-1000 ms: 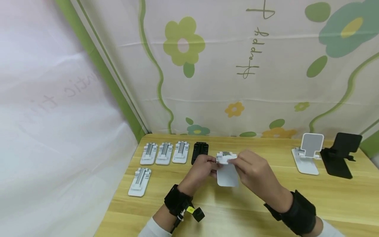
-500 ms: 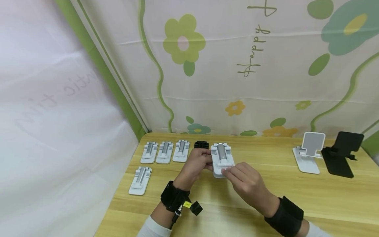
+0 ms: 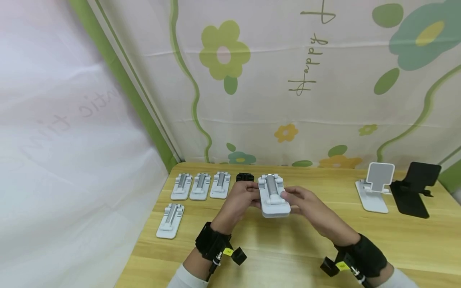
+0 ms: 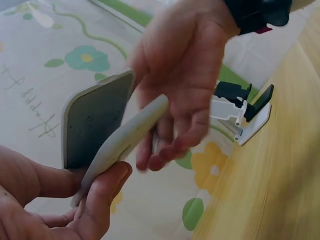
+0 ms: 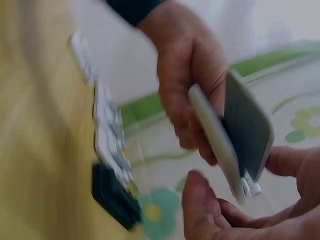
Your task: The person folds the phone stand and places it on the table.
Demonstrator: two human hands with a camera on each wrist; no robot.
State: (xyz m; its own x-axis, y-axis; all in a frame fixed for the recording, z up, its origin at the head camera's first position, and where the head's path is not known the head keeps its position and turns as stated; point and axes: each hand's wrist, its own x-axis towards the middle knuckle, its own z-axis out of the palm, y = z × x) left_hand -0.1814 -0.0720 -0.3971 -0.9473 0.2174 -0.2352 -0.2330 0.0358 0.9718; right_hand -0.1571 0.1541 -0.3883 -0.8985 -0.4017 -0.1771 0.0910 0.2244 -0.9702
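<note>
My left hand [image 3: 240, 199] grips a white phone stand [image 3: 272, 196] by its left edge, raised over the table. The stand's grey arm faces up in the head view. In the left wrist view its dark-faced panel [image 4: 100, 117] and the light plate [image 4: 125, 137] stand apart in a narrow V, with left fingers pinching their joined end. My right hand [image 3: 311, 208] is at the stand's right edge, thumb touching the front and the other fingers loosely bent beyond it. In the right wrist view those fingers [image 5: 197, 192] look relaxed beside the stand.
Several folded white stands [image 3: 201, 186] lie at the table's left, one [image 3: 170, 221] nearer the front. A black folded stand [image 3: 245, 177] sits partly hidden behind my left hand. At the right, an unfolded white stand [image 3: 376, 188] and an unfolded black stand [image 3: 414, 188] stand upright.
The stand has turned so its arm side faces up. My right hand first moved from its top to its lower end, then up to its right edge; my left hand kept its grip.
</note>
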